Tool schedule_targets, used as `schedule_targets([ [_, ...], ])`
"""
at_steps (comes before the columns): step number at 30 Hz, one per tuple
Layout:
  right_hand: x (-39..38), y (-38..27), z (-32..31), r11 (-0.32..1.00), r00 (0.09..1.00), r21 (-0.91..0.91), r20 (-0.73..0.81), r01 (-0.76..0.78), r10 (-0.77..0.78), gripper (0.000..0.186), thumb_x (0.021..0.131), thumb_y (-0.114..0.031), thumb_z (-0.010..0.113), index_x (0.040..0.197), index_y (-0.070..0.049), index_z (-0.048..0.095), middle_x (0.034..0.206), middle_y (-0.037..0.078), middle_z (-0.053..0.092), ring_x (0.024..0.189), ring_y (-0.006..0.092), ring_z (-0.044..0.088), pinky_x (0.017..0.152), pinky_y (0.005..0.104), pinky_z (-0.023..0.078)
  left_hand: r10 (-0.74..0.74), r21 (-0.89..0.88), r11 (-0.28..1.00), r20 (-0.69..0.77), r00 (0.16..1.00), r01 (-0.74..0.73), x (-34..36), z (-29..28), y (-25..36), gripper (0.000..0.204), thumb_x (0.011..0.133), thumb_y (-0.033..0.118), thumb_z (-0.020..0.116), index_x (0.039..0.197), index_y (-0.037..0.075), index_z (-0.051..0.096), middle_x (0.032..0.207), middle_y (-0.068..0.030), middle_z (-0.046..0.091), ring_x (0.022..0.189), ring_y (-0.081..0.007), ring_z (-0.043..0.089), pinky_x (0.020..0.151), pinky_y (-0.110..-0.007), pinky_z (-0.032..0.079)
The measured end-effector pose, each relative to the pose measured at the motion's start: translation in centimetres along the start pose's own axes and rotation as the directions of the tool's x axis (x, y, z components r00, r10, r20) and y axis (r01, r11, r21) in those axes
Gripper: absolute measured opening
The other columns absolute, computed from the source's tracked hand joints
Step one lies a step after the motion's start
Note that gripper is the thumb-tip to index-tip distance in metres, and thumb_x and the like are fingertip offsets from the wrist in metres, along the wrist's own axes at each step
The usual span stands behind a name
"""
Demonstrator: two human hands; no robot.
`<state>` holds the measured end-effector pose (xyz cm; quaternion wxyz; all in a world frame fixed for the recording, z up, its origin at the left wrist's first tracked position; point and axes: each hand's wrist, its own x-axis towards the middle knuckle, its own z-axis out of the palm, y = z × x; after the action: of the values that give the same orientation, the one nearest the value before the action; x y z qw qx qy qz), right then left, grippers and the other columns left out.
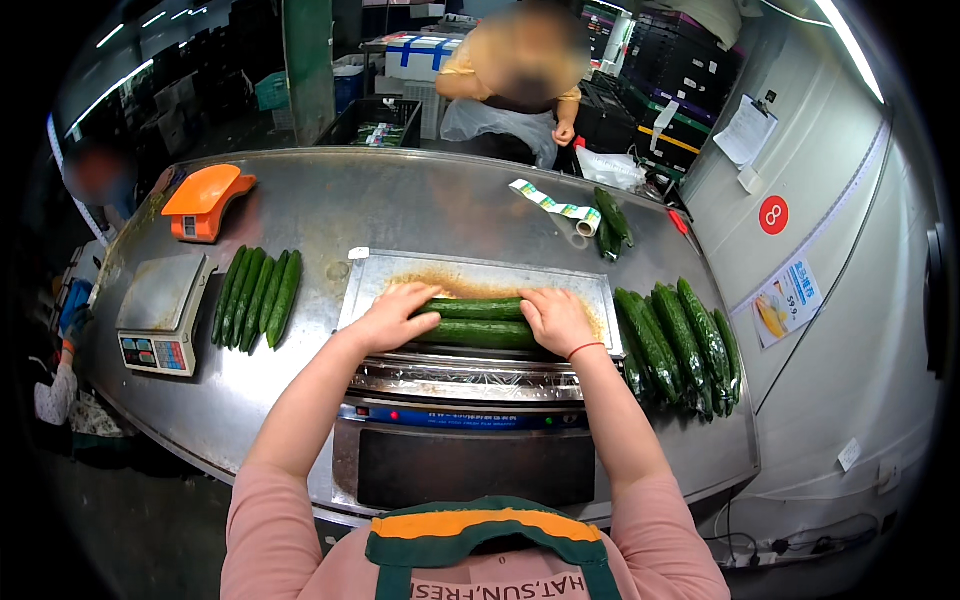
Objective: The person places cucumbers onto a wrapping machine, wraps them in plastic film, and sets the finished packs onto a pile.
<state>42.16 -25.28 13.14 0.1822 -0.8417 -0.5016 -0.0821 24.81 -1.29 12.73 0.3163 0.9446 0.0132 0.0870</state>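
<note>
Two long green cucumbers (476,332) lie side by side, crosswise in front of me, on the metal bed of a film-wrapping machine (375,275). My left hand (397,317) is closed around their left ends. Around the right ends, my right hand (558,322) is closed the same way, with a thin red band at the wrist. Just below the cucumbers, clear film (470,380) stretches over the machine's roller area. The undersides of the cucumbers are hidden.
Loose cucumbers (257,298) lie left, beside a flat scale (160,300) and an orange scale (207,203). Film-wrapped cucumbers (690,345) are piled right. Farther back are a label roll (560,208) and more cucumbers (612,225). A person (510,90) is across the table.
</note>
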Motion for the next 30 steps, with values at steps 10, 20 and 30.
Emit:
schedule_targets([
  [10, -0.9, 2.4, -1.8, 0.966, 0.999, 0.254, 0.012, -0.043, 0.041, 0.028, 0.081, -0.022, 0.059, 0.102, -0.003, 0.059, 0.093, 0.013, 0.059, 0.092, 0.0307, 0.055, 0.082, 0.0361, 0.044, -0.251, -0.147, 0.958, -0.004, 0.968, 0.248, 0.3, -1.1, 0.4, 0.033, 0.086, 0.019, 0.053, 0.116, 0.004, 0.056, 0.117, -0.0172, 0.053, 0.107, -0.0283, 0.052, 0.091, -0.034, 0.040],
  [20, -4.5, 3.3, -2.7, 0.987, 0.973, 0.155, -0.232, 0.029, 0.008, 0.033, 0.080, -0.024, 0.059, 0.107, -0.004, 0.055, 0.103, 0.015, 0.057, 0.097, 0.0320, 0.052, 0.085, 0.0380, 0.041, -0.289, -0.240, 0.949, -0.401, 0.869, 0.204, -2.8, -1.3, 1.2, 0.035, 0.081, 0.015, 0.060, 0.112, 0.002, 0.055, 0.101, -0.0159, 0.058, 0.094, -0.0244, 0.056, 0.086, -0.032, 0.043],
  [30, -12.1, 1.9, -4.9, 0.718, 0.795, -0.403, -0.042, -0.567, 0.605, 0.054, 0.075, -0.054, 0.056, 0.060, -0.003, 0.066, 0.067, 0.016, 0.061, 0.067, 0.0320, 0.061, 0.063, 0.0405, 0.047, -0.575, -0.198, 0.809, -0.463, 0.675, 0.553, -12.6, 1.5, 0.5, 0.030, 0.076, 0.028, 0.064, 0.078, -0.001, 0.066, 0.109, -0.0273, 0.054, 0.106, -0.0366, 0.051, 0.090, -0.038, 0.038],
])
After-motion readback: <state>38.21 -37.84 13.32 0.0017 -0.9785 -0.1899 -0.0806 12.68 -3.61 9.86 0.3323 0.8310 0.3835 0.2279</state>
